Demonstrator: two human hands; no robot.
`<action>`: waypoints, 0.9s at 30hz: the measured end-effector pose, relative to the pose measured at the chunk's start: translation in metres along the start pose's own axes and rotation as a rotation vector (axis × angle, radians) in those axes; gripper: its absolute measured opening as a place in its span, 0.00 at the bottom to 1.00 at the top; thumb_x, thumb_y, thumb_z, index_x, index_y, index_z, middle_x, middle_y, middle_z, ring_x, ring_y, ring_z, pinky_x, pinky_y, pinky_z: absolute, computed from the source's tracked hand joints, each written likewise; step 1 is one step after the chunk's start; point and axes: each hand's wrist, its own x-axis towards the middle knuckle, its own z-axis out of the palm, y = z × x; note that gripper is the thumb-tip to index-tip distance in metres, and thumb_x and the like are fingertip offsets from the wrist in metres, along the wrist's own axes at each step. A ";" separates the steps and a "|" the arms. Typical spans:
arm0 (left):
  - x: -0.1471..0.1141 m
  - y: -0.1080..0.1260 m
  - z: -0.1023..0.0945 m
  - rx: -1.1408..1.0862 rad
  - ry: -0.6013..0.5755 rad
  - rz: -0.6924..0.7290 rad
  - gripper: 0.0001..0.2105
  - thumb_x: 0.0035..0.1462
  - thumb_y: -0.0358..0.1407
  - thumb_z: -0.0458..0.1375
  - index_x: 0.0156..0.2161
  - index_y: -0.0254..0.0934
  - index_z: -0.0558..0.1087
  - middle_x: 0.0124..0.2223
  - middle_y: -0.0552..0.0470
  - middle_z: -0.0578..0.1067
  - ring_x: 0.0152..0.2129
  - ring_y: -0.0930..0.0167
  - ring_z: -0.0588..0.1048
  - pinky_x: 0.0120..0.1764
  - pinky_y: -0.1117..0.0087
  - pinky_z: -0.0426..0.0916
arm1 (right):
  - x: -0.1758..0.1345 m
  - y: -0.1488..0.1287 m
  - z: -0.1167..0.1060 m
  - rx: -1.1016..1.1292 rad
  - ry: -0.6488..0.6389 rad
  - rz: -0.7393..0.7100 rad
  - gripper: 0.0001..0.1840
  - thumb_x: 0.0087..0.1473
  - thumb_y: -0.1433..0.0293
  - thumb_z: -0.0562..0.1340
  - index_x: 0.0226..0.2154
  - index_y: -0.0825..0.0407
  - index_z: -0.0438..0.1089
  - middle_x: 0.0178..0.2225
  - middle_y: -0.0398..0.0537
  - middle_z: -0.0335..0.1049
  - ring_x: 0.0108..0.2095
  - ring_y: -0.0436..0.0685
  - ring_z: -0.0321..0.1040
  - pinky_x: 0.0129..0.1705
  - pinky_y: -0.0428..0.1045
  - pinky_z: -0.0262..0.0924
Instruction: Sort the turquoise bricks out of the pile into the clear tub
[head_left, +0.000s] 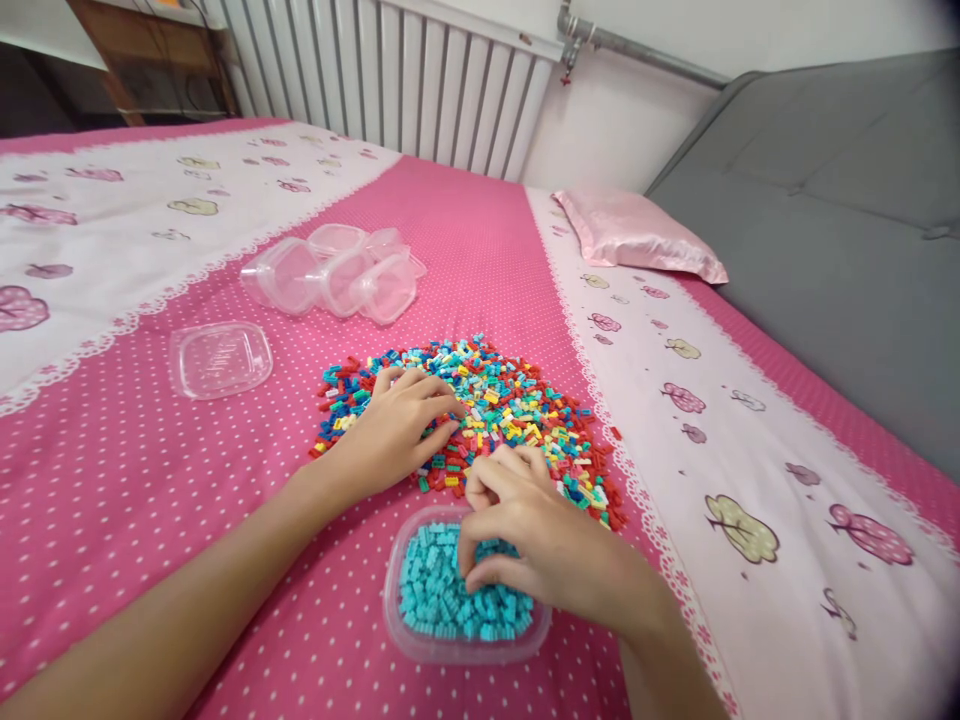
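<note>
From where I stand, the clear container (420,652) sits on the pink bedspread (322,620), just on the person's side of a heap of mixed bricks (517,395), its longer side running left to right. The turquoise bricks (427,600) inside lie directly under the thumb and forefinger of the right hand (529,520), which is clearly the nearer one. That grip is bent, thumb and forefinger tips close together; I can't tell whether a brick is pinched there. Its other fingers curl toward the heap's near edge. The left hand (401,425) lies farther out, beyond the container and to its left, fingers loosely spread over the heap. The heap stretches sideways, its right end slanting back toward the person, past the right hand.
</note>
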 end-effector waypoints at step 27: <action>0.004 0.001 0.018 0.101 -0.079 0.137 0.15 0.70 0.38 0.53 0.58 0.40 0.72 0.61 0.47 0.74 0.58 0.59 0.67 0.57 0.55 0.54 | 0.032 0.066 0.022 -0.255 0.624 0.325 0.16 0.65 0.71 0.58 0.49 0.43 0.77 0.51 0.49 0.72 0.53 0.65 0.58 0.57 0.61 0.52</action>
